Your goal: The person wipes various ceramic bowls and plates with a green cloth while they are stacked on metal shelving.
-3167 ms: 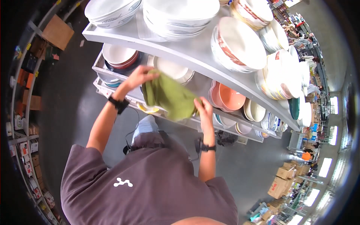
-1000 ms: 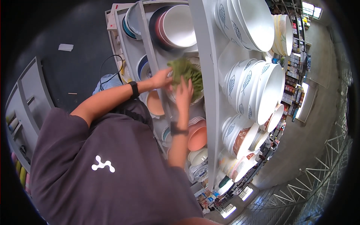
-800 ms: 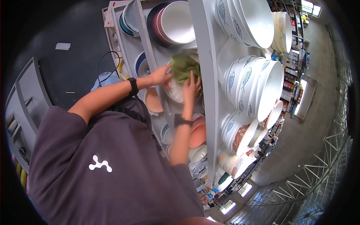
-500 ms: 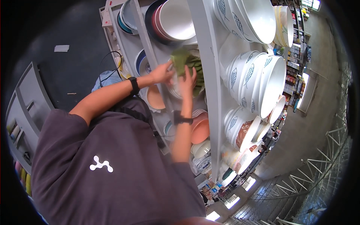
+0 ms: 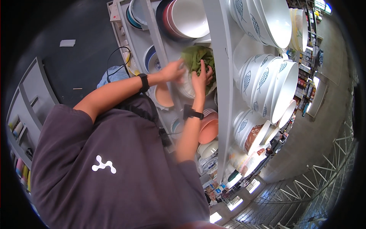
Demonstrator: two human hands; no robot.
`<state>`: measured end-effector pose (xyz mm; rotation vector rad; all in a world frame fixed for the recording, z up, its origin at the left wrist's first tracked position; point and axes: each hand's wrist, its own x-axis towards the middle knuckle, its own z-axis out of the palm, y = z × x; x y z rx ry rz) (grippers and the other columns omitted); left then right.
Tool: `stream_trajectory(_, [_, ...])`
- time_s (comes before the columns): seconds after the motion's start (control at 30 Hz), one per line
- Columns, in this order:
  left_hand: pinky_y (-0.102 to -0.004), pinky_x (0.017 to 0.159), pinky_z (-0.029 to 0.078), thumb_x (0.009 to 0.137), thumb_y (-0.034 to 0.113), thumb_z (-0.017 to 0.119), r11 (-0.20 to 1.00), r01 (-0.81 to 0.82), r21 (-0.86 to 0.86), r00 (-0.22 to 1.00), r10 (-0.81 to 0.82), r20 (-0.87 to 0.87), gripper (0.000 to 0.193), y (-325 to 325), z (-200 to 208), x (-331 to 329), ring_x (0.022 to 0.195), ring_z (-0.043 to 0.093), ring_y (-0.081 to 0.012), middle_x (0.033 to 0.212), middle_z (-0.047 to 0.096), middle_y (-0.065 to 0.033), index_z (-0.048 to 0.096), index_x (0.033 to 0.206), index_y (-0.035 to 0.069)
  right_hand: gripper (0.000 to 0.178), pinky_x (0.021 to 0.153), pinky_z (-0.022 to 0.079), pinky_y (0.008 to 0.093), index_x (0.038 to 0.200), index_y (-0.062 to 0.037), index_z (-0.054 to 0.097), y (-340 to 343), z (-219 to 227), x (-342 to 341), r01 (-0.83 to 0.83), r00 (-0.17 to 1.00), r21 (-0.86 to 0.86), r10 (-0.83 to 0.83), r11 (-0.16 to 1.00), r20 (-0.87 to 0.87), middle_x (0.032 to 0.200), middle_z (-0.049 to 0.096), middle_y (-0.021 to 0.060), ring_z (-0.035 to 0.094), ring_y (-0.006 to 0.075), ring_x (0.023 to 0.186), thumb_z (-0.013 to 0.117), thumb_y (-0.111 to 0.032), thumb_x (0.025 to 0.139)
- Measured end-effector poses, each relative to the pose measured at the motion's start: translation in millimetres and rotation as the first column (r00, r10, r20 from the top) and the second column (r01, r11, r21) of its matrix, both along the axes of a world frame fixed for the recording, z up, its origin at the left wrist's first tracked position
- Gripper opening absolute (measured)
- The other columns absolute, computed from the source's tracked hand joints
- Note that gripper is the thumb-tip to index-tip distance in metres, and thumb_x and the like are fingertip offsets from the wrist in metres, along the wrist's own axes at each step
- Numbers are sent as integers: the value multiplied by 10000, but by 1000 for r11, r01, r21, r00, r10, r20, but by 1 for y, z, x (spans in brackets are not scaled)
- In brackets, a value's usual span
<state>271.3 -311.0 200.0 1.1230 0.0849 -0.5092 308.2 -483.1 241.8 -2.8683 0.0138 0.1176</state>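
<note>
A crumpled green cloth (image 5: 194,54) lies bunched at the mouth of a shelf compartment, over a white bowl or stack of bowls (image 5: 187,86). My right hand (image 5: 200,79) has its bent fingers pressed into the cloth's folds. To its left, my left hand (image 5: 172,71) is beside the white bowl's edge. Its fingertips are smeared by motion, so whether they grip the rim cannot be made out. The cloth and both hands hide most of that bowl.
Upright grey shelf boards (image 5: 224,84) divide the stacks. Large white bowls with blue fish (image 5: 284,91) stand close on the right. White and red bowls (image 5: 189,18) sit beyond my hands, orange bowls (image 5: 208,128) nearer. A black cable (image 5: 108,68) loops at left.
The green cloth has gone from held up and blurred to bunched lower under my right hand. My left hand stays beside the white bowl. The whole view has shifted slightly.
</note>
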Motion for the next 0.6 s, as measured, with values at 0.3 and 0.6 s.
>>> stream_trajectory(0.3, [-338, 664, 618, 1030, 53, 423, 999, 42, -29, 998, -44, -48, 475, 6, 2, 1, 691, 704, -188, 787, 679, -119, 310, 1488, 112, 495, 1125, 314, 519, 1375, -59, 523, -14, 28, -76, -268, 961, 126, 274, 955, -34, 1479, 387, 265, 418, 476, 1308, 524, -91, 881])
stream_trajectory(0.6, [-329, 697, 617, 1022, 54, 461, 998, 58, 4, 998, -58, 27, 656, 14, 5, 4, 713, 701, -181, 779, 675, -108, 147, 1588, 162, 517, 1142, 295, 483, 1477, -88, 428, -53, -8, -17, -7, 1000, 36, 6, 999, 9, 1479, 378, 324, 400, 465, 1346, 387, -239, 984])
